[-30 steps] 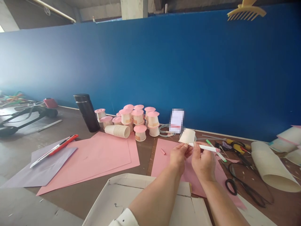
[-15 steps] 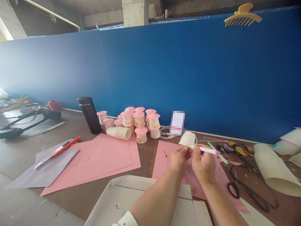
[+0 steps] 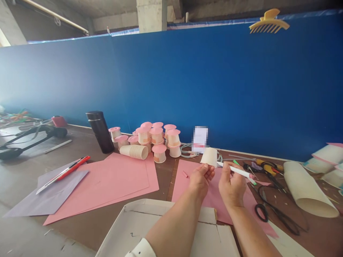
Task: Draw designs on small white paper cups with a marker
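Observation:
My left hand (image 3: pixel 200 179) is closed on the rim of a white paper cup (image 3: pixel 209 157), which is held upside down above the table. In my right hand (image 3: pixel 233 185) is a white marker pen (image 3: pixel 238 170) with a pink end; its tip points left and meets or nearly meets the cup's lower right side. Below both hands lies a pink paper sheet (image 3: pixel 179 189). On it, left of my left hand, rests a small pink cap-like piece (image 3: pixel 185 174). A green-and-white pen (image 3: pixel 235 162) lies partly hidden behind my right hand.
Pink-topped paper cups (image 3: pixel 159 153) stand grouped at the back, by a nested cup stack (image 3: pixel 134 151) and a black flask (image 3: pixel 100 132). A utility knife (image 3: pixel 72 169) lies on paper at left. At right are scissors (image 3: pixel 261 212), cables and a large cup stack (image 3: pixel 308 189). Cardboard (image 3: pixel 150 228) lies in front.
The cup has turned more upright, its closed end now facing up, and shifted slightly left. The marker pen stays at its side. The whole view has shifted a little.

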A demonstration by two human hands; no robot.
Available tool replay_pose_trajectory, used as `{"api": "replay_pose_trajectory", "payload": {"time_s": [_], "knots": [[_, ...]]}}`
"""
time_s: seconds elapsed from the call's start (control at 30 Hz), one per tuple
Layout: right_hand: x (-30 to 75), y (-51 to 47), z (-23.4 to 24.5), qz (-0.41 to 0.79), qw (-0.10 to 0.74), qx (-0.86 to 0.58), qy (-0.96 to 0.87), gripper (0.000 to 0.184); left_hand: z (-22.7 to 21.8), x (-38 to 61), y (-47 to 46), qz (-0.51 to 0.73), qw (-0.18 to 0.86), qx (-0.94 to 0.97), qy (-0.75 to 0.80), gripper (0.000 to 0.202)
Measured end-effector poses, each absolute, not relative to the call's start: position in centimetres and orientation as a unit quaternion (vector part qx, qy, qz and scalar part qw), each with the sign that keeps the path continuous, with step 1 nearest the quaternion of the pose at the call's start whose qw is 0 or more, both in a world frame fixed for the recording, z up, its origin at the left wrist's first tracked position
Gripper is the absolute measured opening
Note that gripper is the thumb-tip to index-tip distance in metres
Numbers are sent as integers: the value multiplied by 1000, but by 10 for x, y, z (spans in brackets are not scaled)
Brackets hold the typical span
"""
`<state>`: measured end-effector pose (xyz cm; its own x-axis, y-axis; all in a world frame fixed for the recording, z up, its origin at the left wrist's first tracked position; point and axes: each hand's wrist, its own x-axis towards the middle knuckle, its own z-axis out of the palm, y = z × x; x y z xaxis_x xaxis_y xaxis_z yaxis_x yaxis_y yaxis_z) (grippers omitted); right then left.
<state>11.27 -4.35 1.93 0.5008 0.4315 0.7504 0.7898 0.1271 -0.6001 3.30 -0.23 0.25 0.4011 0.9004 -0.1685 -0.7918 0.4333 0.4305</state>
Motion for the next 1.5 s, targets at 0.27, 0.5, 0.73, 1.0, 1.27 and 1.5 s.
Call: {"api": "replay_pose_trajectory", "payload": {"time_s": [0.27, 0.5, 0.73, 1.0, 1.27, 1.5], "knots": [[109, -45, 19, -150, 561, -647, -494, 32, 1, 33, -3, 506, 822, 190, 178, 21], [110, -44, 17, -161, 535, -650, -514, 30, -3, 36, -1, 504, 815, 222, 180, 23], [112, -43, 17, -162, 528, -658, -512, 27, 2, 35, -2, 512, 807, 220, 196, 23], [111, -44, 17, -177, 527, -649, -518, 28, 4, 34, -4, 507, 810, 219, 199, 21], [109, -44, 18, -173, 524, -661, -508, 29, 2, 36, -3, 504, 805, 239, 201, 23], [109, -44, 17, -176, 533, -653, -508, 27, 3, 36, -6, 507, 803, 238, 206, 23]]}}
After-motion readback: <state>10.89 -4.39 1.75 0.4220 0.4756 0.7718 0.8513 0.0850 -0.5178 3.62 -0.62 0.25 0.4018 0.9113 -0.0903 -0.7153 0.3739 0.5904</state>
